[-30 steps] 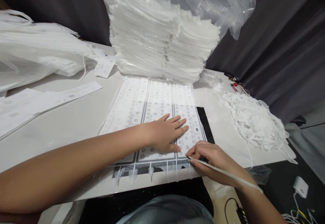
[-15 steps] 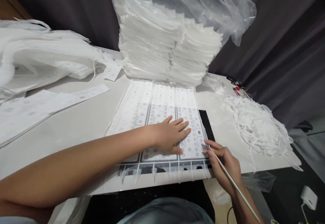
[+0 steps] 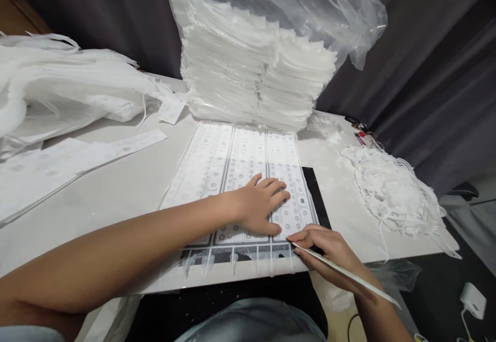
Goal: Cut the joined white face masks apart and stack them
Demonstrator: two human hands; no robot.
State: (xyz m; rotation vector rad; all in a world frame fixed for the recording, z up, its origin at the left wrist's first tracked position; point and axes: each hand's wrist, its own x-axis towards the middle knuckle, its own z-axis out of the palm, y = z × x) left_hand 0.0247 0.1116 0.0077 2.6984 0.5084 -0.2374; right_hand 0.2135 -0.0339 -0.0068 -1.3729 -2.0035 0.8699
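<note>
A white translucent sheet (image 3: pixel 248 151) with rows of small rings and grey dividing bands lies on the table, partly over a black mat (image 3: pixel 316 197). My left hand (image 3: pixel 261 205) rests flat on it with fingers spread. At the sheet's lower right edge, my right hand (image 3: pixel 325 251) pinches a thin white strip (image 3: pixel 349 274), which trails back over the wrist. Short translucent tabs (image 3: pixel 234 260) hang from the sheet's near edge, over the black mat and the table's front.
Behind the sheet stands a tall stack of white sheets (image 3: pixel 251 68) in clear plastic. White material (image 3: pixel 70 86) is heaped at left, above flat white sheets (image 3: pixel 58 171). A pile of white strips (image 3: pixel 395 192) lies at right. A white adapter (image 3: pixel 473 299) sits lower right.
My right hand has moved left along the sheet's near edge, and the strip it pinches has come away from the right side. My left hand has stayed nearly in place.
</note>
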